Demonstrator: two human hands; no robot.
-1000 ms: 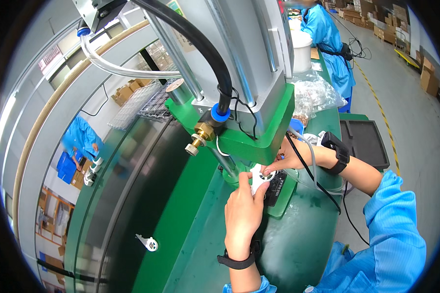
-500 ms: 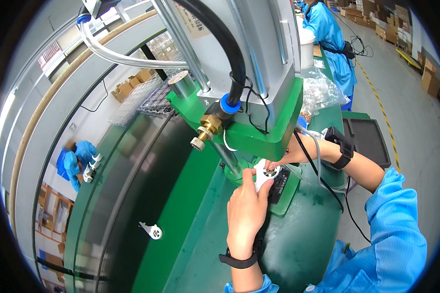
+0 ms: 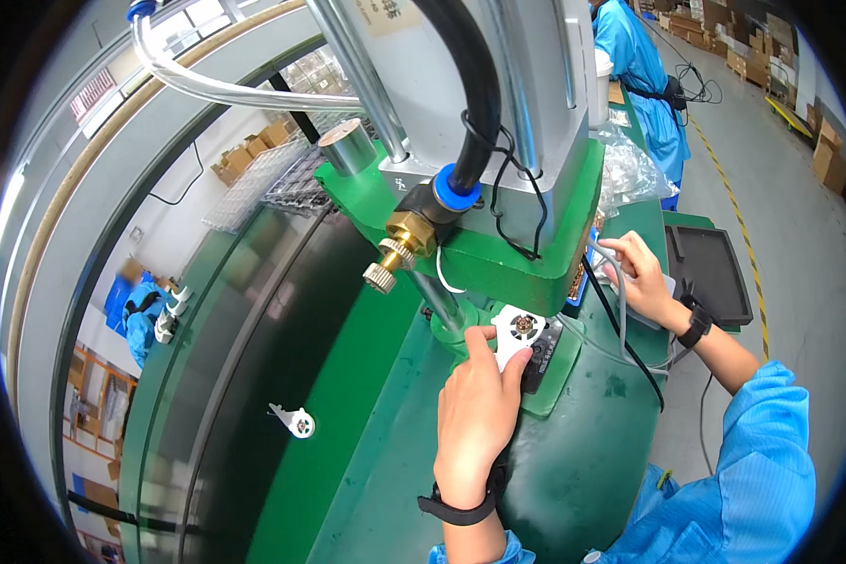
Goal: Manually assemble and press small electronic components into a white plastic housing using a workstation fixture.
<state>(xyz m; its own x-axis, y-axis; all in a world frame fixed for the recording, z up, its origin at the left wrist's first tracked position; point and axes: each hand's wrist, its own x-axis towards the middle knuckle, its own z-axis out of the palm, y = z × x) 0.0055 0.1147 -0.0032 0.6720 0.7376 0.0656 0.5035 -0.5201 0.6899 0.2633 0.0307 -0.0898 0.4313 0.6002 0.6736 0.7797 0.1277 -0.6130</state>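
Observation:
My left hand [image 3: 482,404] grips a white plastic part [image 3: 512,331] between thumb and fingers. This part has a round end with dark openings and a brass-coloured centre, and it rests over a black block [image 3: 541,362] on the press's green base [image 3: 566,368]. Off to the right, my right hand [image 3: 641,282] is bent with its fingertips pinched together beside a blue bin [image 3: 578,280] of small copper-coloured pieces. What those fingertips hold, if anything, is too small to make out.
A press with a green plate [image 3: 508,273], brass valve [image 3: 397,254] and black hose [image 3: 468,85] stands over the work. Grey and black cables [image 3: 630,352] cross the bench. Another white part [image 3: 294,421] lies on the green conveyor [image 3: 291,489]. A co-worker in blue [image 3: 639,85] stands beyond.
My right hand has left the white part and moved right to the blue bin. My left hand keeps its hold on the white part, whose brass-coloured centre now shows.

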